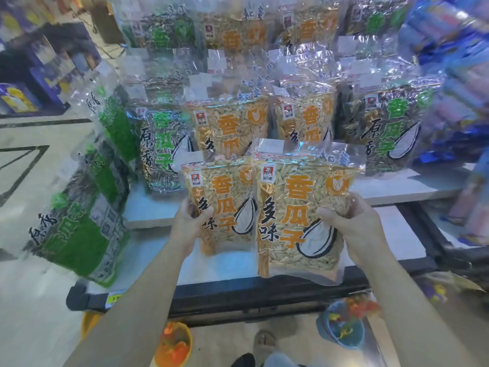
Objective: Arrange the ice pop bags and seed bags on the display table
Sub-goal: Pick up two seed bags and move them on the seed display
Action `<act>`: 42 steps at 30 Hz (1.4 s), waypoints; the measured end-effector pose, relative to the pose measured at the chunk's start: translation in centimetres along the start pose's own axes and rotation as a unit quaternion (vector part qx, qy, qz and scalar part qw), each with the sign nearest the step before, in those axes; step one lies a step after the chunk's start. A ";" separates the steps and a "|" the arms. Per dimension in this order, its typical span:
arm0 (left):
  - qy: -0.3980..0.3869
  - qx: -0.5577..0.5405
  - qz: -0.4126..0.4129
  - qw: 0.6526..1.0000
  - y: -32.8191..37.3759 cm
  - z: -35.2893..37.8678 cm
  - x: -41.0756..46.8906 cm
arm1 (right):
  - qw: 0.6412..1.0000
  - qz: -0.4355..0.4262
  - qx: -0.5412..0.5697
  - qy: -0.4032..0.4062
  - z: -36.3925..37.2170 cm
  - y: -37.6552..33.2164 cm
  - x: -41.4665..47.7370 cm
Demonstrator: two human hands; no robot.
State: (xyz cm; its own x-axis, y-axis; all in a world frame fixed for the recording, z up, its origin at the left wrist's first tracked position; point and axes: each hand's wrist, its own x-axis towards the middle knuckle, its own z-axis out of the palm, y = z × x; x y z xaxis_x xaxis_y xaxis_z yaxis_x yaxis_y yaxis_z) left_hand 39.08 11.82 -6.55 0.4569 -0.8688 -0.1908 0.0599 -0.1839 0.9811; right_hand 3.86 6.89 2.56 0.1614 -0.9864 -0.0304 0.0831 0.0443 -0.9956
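Observation:
Two orange-labelled seed bags stand side by side over the front tier of the white display table (232, 266). My left hand (189, 223) grips the left orange seed bag (225, 205) at its left edge. My right hand (352, 226) holds the right orange seed bag (299, 215) at its right side; this bag is nearer to me and overlaps the other. Behind them, rows of orange seed bags (232, 125) and green-labelled seed bags (389, 128) stand upright on higher tiers. Blue ice pop bags (455, 49) are piled at the right, blurred.
Green seed bags (87, 207) lean at the table's left end, partly over its edge. The table has a black front rail (238, 298) with a yellow price tag. On the floor below stand an orange bucket (174, 343) and a blue bucket (341, 327) with small toys. My sandalled foot shows at the bottom.

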 end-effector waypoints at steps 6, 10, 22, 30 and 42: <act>0.004 0.076 0.025 0.997 0.2 -0.5 0.0 | 1.000 0.003 -0.026 -0.009 1.3 0.6 -0.5; 0.030 0.140 0.029 0.989 -0.7 -1.8 -1.7 | 0.999 0.018 -0.036 -0.029 2.8 1.6 -0.7; -0.018 0.616 -0.043 0.787 -11.1 -7.9 -6.5 | 0.993 0.044 -0.078 -0.073 11.2 5.7 -0.8; -0.015 0.619 -0.036 0.784 -11.3 -8.2 -6.5 | 0.989 0.093 -0.092 -0.070 13.9 7.5 -0.3; -0.016 0.612 -0.054 0.789 -11.3 -8.3 -6.4 | 0.961 0.114 -0.238 -0.078 15.0 6.1 0.8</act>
State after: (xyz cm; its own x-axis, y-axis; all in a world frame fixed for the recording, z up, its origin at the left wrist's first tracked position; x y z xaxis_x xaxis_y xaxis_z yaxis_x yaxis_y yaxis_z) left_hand 42.84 23.22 -16.12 0.4845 -0.8249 -0.2914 -0.8132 -0.5474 0.1975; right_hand 19.21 8.68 -2.20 0.2704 -0.9222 -0.2763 -0.4248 0.1433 -0.8939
